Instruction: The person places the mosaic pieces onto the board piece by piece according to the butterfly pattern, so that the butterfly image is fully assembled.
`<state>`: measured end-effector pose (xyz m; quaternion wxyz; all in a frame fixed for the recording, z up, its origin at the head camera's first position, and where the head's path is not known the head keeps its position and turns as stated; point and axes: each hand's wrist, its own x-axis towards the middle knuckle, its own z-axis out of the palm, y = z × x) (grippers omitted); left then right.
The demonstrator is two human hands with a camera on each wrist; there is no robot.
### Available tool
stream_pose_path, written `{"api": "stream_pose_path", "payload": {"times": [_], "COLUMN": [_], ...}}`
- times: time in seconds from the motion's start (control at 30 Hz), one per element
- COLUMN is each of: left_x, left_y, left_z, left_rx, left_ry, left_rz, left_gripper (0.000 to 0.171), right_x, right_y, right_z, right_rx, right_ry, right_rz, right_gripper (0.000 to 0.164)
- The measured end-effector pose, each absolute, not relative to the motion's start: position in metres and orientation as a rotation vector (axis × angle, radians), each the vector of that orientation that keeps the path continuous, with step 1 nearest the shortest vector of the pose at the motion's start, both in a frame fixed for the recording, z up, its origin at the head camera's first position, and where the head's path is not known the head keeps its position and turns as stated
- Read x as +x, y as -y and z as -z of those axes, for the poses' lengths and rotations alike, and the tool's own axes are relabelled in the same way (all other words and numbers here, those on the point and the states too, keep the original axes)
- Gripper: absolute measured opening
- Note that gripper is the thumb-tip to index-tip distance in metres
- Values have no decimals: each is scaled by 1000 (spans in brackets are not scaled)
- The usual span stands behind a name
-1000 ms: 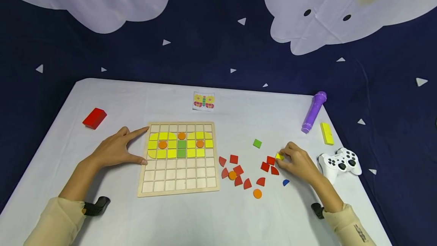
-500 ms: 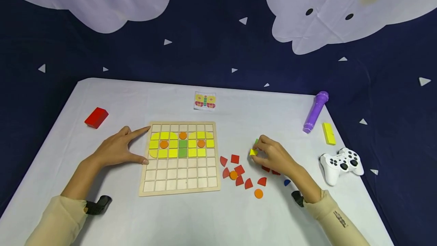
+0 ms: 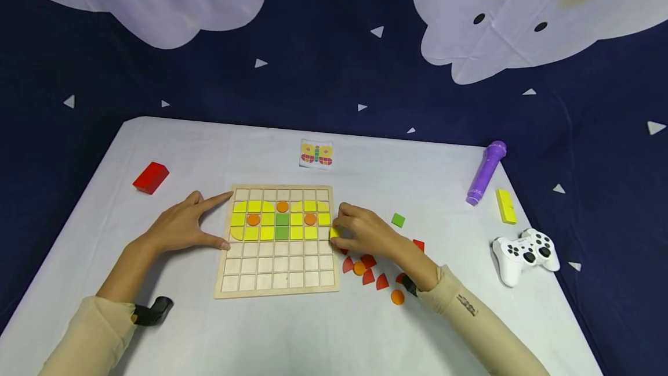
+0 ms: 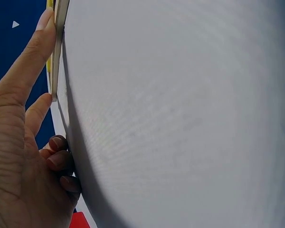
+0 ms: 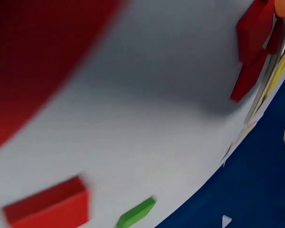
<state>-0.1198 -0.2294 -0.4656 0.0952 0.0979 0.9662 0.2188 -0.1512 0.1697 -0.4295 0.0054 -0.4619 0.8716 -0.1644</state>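
Head view shows us the right hand (image 3: 365,231) pinching a yellow piece (image 3: 334,233) at the right edge of a wooden board (image 3: 256,282); we cannot tell whether piece and board touch. Beside it, the last square of the board's fourth row is bare. The left hand (image 3: 182,222) is spread wide between thumb and forefinger, both tips at the board's left edge, while the left wrist view shows us its other fingers curled.

On the board we see yellow tiles (image 3: 254,206), two green tiles (image 3: 282,226) stacked in the middle column and three orange discs (image 3: 282,206), one of them directly above the green pair. Just to the right, red pieces (image 3: 368,276) lie scattered, partly behind the right arm, and farther off sits a green square (image 3: 398,220).

Beyond the board we find a butterfly card (image 3: 316,154), with a red block (image 3: 151,178) to the left. Toward the table's right edge lie a purple microphone (image 3: 486,173), a yellow block (image 3: 506,206) and a white game controller (image 3: 524,255).
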Motion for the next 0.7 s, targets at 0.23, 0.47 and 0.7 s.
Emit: {"api": "stream_pose_path", "payload": {"times": [0.23, 0.47, 0.7], "left_x": [-120, -119, -119], "left_y": [229, 229, 230], "left_z": [466, 466, 465], "left_rx": [298, 306, 299], "left_ry": [-2862, -2867, -2860], "left_rz": [-649, -645, -649], "left_gripper": [115, 116, 116], "right_x": [-159, -157, -155], "right_y": [-153, -152, -148], "right_z": [437, 438, 437], "right_rx": [-1479, -1475, -1518], "right_ry": [-2688, -2682, -2675], "right_rz": [410, 423, 395], "right_gripper": [23, 19, 10]}}
